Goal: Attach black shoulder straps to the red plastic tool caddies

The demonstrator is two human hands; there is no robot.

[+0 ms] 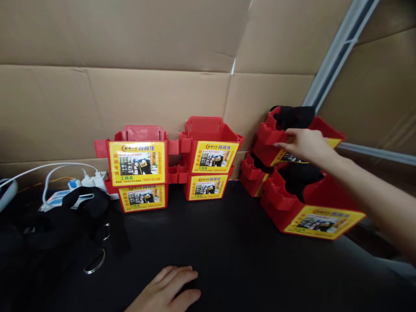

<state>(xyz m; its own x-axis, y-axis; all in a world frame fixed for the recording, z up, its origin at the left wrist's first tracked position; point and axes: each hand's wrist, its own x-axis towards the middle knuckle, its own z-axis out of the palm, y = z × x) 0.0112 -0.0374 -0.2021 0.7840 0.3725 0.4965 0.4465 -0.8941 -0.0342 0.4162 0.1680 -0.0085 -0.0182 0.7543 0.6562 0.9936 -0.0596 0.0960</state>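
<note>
At the right, my right hand [305,141] pinches the front rim of a red plastic tool box [264,141]. Black webbing [295,116] sticks out of the top of that box, which rests at or just above another red box behind. Nearer to me and below my forearm is a red tool box [281,206] with a yellow label and black cloth inside. My left hand [172,288] lies on the black tabletop [221,255] at the bottom, fingers stretched out and holding nothing.
Two stacks of red tool boxes, a left stack [138,162] and a middle stack [211,156], stand against a cardboard wall [162,99]. On the left lie black straps [81,247] with metal rings, beside a power strip [60,198] with white cables. A metal post [341,54] slants at right.
</note>
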